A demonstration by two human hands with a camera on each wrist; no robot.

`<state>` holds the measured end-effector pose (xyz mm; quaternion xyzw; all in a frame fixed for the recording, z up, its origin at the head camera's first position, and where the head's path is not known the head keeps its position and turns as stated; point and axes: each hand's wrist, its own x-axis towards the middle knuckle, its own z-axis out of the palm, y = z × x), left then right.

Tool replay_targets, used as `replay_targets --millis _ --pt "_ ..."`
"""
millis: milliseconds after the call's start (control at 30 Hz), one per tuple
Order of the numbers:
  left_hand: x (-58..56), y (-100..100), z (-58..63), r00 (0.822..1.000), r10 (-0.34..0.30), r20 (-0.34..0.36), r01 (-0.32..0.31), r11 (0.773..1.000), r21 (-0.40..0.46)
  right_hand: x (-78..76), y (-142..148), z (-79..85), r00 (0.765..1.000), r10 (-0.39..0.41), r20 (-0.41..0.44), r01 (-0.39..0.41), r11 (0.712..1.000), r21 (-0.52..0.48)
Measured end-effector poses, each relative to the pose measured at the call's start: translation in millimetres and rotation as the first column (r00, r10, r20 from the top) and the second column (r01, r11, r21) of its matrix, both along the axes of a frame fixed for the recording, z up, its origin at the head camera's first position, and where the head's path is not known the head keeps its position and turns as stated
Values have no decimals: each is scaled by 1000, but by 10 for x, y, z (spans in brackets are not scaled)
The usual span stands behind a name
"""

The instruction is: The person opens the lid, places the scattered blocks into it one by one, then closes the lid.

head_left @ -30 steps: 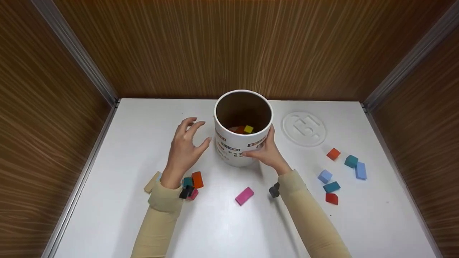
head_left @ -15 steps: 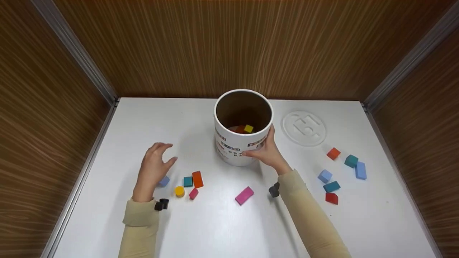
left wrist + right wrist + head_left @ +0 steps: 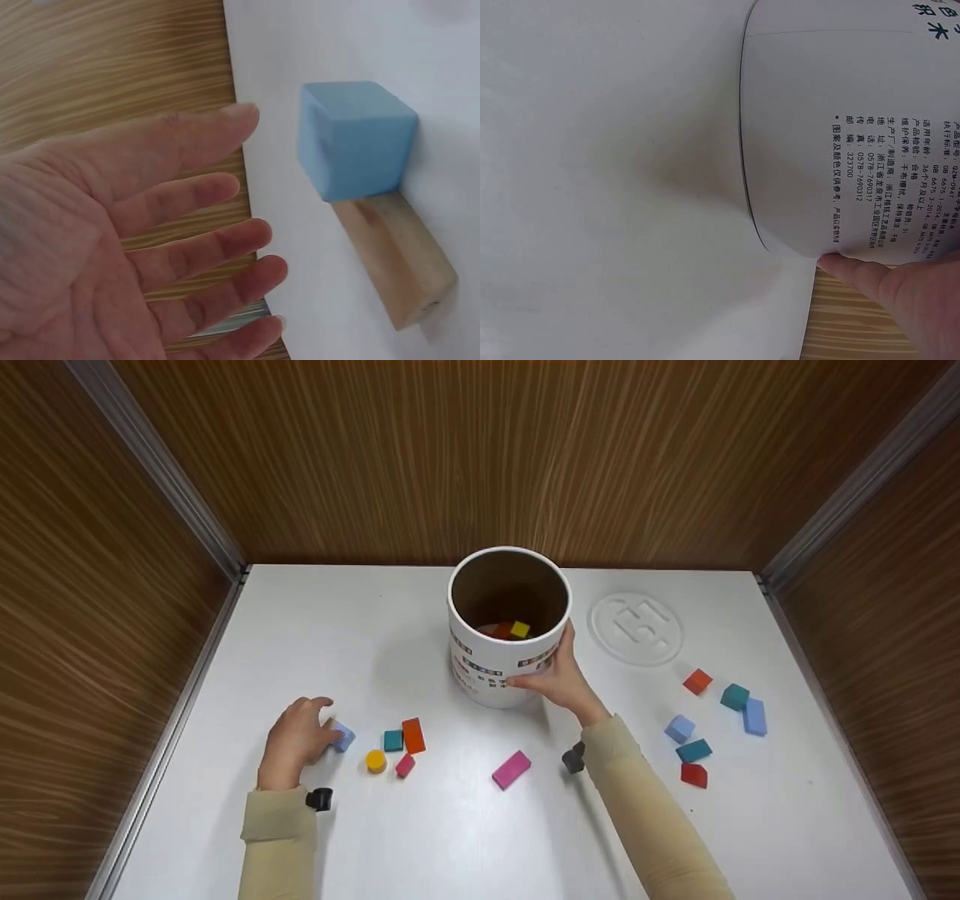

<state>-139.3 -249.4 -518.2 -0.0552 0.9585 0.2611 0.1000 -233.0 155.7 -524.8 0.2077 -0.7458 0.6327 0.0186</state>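
Observation:
My left hand hovers at the left of the table with its fingers extended and holding nothing. Close to its fingertips sits a light blue cube. In the left wrist view that blue cube touches a plain wooden block, and a gap parts my fingers from both. My right hand grips the lower right side of a white printed canister, thumb on the front; its other fingers are mostly hidden behind. The canister stands upright, uncovered, with a yellow block and red pieces inside.
Right of my left hand lie a yellow cylinder, a teal block, an orange block and a small pink-red block. A magenta block lies front-centre. A clear lid and several coloured blocks sit right. Wooden panels enclose the table.
My left hand has moved from beside the canister down and left to the light blue cube, uncovering the yellow cylinder. My right hand and the canister have stayed in place.

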Motion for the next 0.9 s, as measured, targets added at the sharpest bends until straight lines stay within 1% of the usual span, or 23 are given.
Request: replay_targets --millis 33,100,200,433,600,733,900 --pt "0 -5 -21 1000 -7 15 7 1000 -4 1 0 -1 1000 -2 1 2 1000 1" --pt "5 -2 -59 999 -12 37 12 1000 -10 43 -14 76 1000 8 7 -8 1000 -2" --pt "8 14 -100 999 -13 53 13 1000 -7 57 -17 105 1000 7 9 -7 1000 10" --pt "-23 49 -129 999 -8 34 8 1000 -4 47 -17 98 1000 -1 5 1 1000 17" --pt "-44 79 -140 998 5 59 -5 1000 7 51 -19 100 1000 -2 10 2 1000 21" --pt "-54 105 -153 998 7 66 -6 1000 -12 58 -22 109 1000 -5 17 5 1000 28" --pt "-58 142 -148 999 4 34 -3 999 -43 65 -25 116 1000 -11 21 10 999 31"
